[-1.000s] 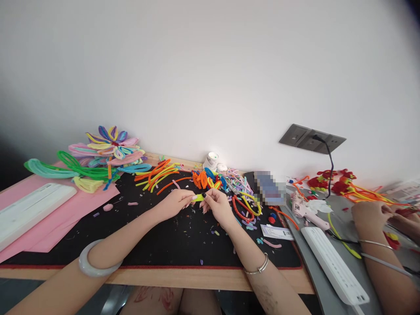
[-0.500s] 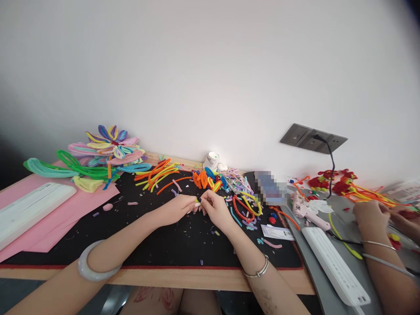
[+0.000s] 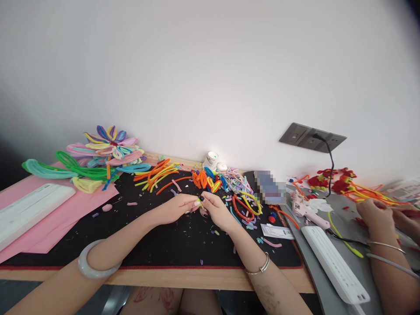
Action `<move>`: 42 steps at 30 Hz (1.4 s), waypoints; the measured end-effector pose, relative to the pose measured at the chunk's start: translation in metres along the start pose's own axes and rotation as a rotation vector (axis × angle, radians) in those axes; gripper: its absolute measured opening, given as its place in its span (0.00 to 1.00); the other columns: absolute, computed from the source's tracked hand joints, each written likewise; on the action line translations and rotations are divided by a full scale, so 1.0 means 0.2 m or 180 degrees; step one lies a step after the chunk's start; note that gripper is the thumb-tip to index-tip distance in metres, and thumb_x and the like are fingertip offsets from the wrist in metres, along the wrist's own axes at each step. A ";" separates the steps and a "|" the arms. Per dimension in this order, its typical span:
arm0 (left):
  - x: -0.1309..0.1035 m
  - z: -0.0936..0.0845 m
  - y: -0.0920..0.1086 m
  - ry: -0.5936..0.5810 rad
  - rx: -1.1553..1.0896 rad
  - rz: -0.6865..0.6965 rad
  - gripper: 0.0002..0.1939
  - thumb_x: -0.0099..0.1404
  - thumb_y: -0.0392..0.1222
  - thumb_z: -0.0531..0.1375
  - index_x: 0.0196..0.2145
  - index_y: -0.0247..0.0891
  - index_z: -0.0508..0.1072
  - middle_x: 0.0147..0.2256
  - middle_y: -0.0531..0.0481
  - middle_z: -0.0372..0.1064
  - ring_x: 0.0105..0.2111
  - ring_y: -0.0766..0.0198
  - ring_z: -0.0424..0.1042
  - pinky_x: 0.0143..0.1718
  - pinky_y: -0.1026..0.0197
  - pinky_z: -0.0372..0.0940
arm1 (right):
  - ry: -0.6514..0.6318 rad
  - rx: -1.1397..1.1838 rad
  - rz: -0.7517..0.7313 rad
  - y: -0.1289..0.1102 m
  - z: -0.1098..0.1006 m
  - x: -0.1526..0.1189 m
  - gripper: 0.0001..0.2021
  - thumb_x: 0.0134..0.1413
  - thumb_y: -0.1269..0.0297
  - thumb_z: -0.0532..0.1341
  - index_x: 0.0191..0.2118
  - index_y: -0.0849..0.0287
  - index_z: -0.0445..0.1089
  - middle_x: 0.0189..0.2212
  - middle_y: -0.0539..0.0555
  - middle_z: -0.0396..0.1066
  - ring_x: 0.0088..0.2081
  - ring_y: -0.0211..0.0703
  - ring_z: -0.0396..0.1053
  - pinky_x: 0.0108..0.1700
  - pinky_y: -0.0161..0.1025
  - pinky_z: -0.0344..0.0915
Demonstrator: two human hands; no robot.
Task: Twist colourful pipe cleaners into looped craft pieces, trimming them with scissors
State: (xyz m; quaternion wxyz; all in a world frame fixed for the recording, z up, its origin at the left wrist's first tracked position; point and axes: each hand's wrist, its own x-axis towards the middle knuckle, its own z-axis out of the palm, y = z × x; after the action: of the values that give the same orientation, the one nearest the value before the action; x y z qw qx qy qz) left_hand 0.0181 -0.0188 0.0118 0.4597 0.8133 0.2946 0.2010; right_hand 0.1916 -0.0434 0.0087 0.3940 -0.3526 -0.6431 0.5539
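Over the middle of the black mat, my left hand and my right hand meet, fingertips together. Both are closed in a pinch around a small yellow-green piece, mostly hidden by the fingers. Just behind them lie orange loops and blue and yellow loops of fuzzy stems. Loose orange and yellow stems are spread behind my left hand. Right of my right hand are a red curved stem and many short cut pieces.
Pink sheets, a white case and a multicoloured fuzzy flower are at left. At right are a phone, a glue gun, a white power strip and another person's hands. A white cup stands by the wall.
My right hand has shifted slightly, its fingers more folded against my left fingertips. The other person's hands have moved a little to the right.
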 end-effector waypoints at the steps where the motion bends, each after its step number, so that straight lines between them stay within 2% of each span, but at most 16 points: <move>1: 0.00 0.00 0.00 -0.0020 -0.0046 -0.0021 0.18 0.67 0.50 0.42 0.25 0.37 0.57 0.24 0.56 0.52 0.25 0.68 0.54 0.28 0.66 0.52 | -0.0026 0.0127 -0.0001 0.01 0.00 0.00 0.15 0.57 0.55 0.51 0.24 0.58 0.54 0.18 0.43 0.49 0.19 0.31 0.49 0.22 0.32 0.48; 4: 0.00 0.00 0.00 0.0071 0.0189 0.0032 0.18 0.67 0.48 0.42 0.24 0.37 0.57 0.23 0.56 0.53 0.25 0.68 0.55 0.28 0.66 0.53 | 0.0085 0.0194 0.0061 0.02 -0.01 0.01 0.16 0.55 0.53 0.53 0.24 0.59 0.55 0.18 0.43 0.50 0.18 0.30 0.49 0.22 0.32 0.48; 8: 0.00 0.01 -0.01 0.0405 0.1317 0.0212 0.16 0.67 0.40 0.40 0.25 0.37 0.59 0.25 0.53 0.59 0.26 0.66 0.58 0.30 0.64 0.54 | 0.0384 0.0019 0.0453 0.04 -0.01 0.02 0.20 0.54 0.49 0.52 0.20 0.60 0.58 0.15 0.45 0.54 0.16 0.30 0.51 0.19 0.31 0.47; 11: -0.01 0.02 0.00 0.0451 0.2149 0.0354 0.13 0.66 0.34 0.42 0.28 0.37 0.63 0.28 0.50 0.63 0.29 0.63 0.62 0.32 0.63 0.56 | 0.0531 0.0188 0.0822 0.03 0.00 0.01 0.22 0.54 0.49 0.50 0.17 0.60 0.57 0.12 0.46 0.55 0.13 0.29 0.50 0.16 0.31 0.45; 15: -0.01 0.04 0.00 0.0427 0.2826 0.0434 0.12 0.63 0.28 0.44 0.31 0.36 0.64 0.32 0.47 0.65 0.33 0.61 0.64 0.34 0.62 0.58 | 0.0542 0.0496 0.1124 -0.01 0.04 0.00 0.16 0.52 0.58 0.51 0.18 0.59 0.53 0.12 0.42 0.49 0.12 0.27 0.42 0.15 0.29 0.39; 18: -0.01 0.05 0.00 0.0428 0.2887 0.0388 0.12 0.62 0.27 0.44 0.31 0.36 0.64 0.32 0.47 0.65 0.33 0.60 0.64 0.33 0.62 0.58 | 0.0583 0.0426 0.1175 -0.02 0.05 0.00 0.11 0.48 0.65 0.50 0.19 0.58 0.51 0.14 0.41 0.48 0.13 0.27 0.39 0.15 0.29 0.37; 22: -0.01 0.05 0.02 0.0367 0.2218 0.0272 0.10 0.63 0.29 0.44 0.30 0.37 0.62 0.29 0.50 0.63 0.30 0.63 0.62 0.31 0.63 0.56 | 0.0686 -0.0294 0.0830 0.00 0.04 0.00 0.11 0.50 0.64 0.49 0.20 0.57 0.49 0.15 0.42 0.48 0.15 0.29 0.42 0.17 0.30 0.41; 26: -0.01 0.04 0.05 0.0342 0.0674 0.0237 0.13 0.66 0.37 0.43 0.25 0.37 0.58 0.23 0.54 0.56 0.24 0.67 0.56 0.28 0.64 0.52 | 0.0785 -0.1322 0.0105 -0.02 0.04 -0.01 0.12 0.55 0.65 0.48 0.21 0.57 0.50 0.17 0.44 0.49 0.20 0.33 0.48 0.22 0.32 0.46; 30: -0.01 0.05 0.05 -0.0224 -0.1564 -0.0098 0.16 0.66 0.48 0.45 0.24 0.38 0.54 0.19 0.59 0.45 0.19 0.71 0.46 0.21 0.66 0.47 | 0.0786 -0.2056 -0.0643 -0.09 0.06 -0.05 0.12 0.56 0.68 0.47 0.22 0.57 0.47 0.20 0.46 0.49 0.23 0.35 0.49 0.27 0.34 0.47; 32: -0.01 0.06 0.04 -0.0468 -0.2229 -0.0228 0.16 0.65 0.50 0.47 0.25 0.38 0.53 0.19 0.60 0.42 0.18 0.72 0.43 0.19 0.67 0.44 | 0.0798 -0.2182 -0.0876 -0.11 0.06 -0.06 0.12 0.57 0.68 0.47 0.23 0.57 0.48 0.21 0.47 0.50 0.24 0.36 0.50 0.28 0.35 0.48; 33: -0.01 0.06 0.04 -0.0488 -0.2312 -0.0249 0.16 0.65 0.51 0.48 0.25 0.38 0.53 0.19 0.60 0.42 0.18 0.72 0.42 0.19 0.67 0.43 | 0.0829 -0.2183 -0.0921 -0.11 0.06 -0.06 0.12 0.57 0.68 0.47 0.23 0.57 0.48 0.21 0.47 0.50 0.24 0.36 0.50 0.28 0.35 0.48; 34: -0.01 0.06 0.04 -0.0441 -0.2210 -0.0239 0.16 0.65 0.51 0.48 0.25 0.38 0.54 0.19 0.60 0.43 0.18 0.72 0.43 0.20 0.67 0.44 | 0.0866 -0.2134 -0.0899 -0.10 0.06 -0.06 0.12 0.57 0.67 0.47 0.22 0.57 0.48 0.21 0.47 0.50 0.24 0.36 0.51 0.28 0.35 0.49; 36: -0.01 0.05 0.04 -0.0150 -0.1529 -0.0150 0.17 0.66 0.51 0.46 0.24 0.37 0.56 0.19 0.58 0.47 0.19 0.71 0.48 0.21 0.66 0.47 | 0.0914 -0.1848 -0.0657 -0.08 0.05 -0.05 0.14 0.58 0.64 0.47 0.21 0.57 0.49 0.19 0.47 0.50 0.23 0.35 0.50 0.27 0.35 0.49; 39: -0.01 0.03 0.04 0.0312 0.0095 0.0140 0.18 0.67 0.45 0.43 0.24 0.36 0.60 0.22 0.55 0.55 0.23 0.68 0.56 0.27 0.64 0.52 | 0.0853 -0.0935 0.0060 -0.03 0.03 -0.02 0.19 0.58 0.57 0.46 0.18 0.58 0.52 0.15 0.46 0.50 0.19 0.33 0.49 0.23 0.33 0.48; 42: -0.01 0.03 0.03 0.0449 0.1372 0.0424 0.15 0.67 0.38 0.42 0.27 0.36 0.64 0.27 0.51 0.62 0.29 0.64 0.61 0.33 0.63 0.55 | 0.0785 0.0070 0.0873 -0.01 0.03 0.00 0.20 0.54 0.55 0.48 0.16 0.58 0.53 0.11 0.44 0.50 0.14 0.30 0.46 0.17 0.32 0.43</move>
State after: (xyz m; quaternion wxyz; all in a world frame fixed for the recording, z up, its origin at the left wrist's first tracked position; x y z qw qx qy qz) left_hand 0.0219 -0.0252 0.0140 0.2395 0.8942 0.3079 0.2197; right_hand 0.1860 -0.0467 0.0095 0.3945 -0.4979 -0.5297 0.5620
